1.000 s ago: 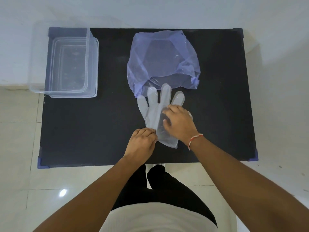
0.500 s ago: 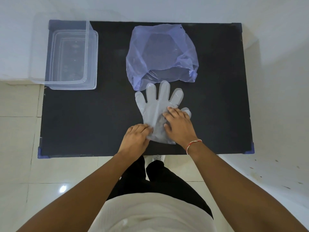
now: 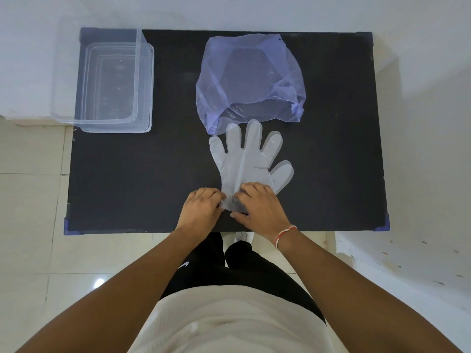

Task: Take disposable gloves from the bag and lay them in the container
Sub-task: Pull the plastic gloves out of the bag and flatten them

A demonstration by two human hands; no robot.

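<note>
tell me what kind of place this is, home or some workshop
Probably a plain indoor room set up for a tabletop task, not clearly a workshop. A small black table stands against a bare white wall on a glossy tiled floor, holding only a bag, glove and clear container.

The disposable glove point(image 3: 244, 161) is thin, translucent, faintly creased plastic film. The bag point(image 3: 251, 80) is crinkled, bluish, see-through plastic. The container point(image 3: 112, 80) is clear, smooth, rigid plastic. The table point(image 3: 142, 179) top looks matt black. The floor tiles point(image 3: 33, 200) are glossy.
</note>
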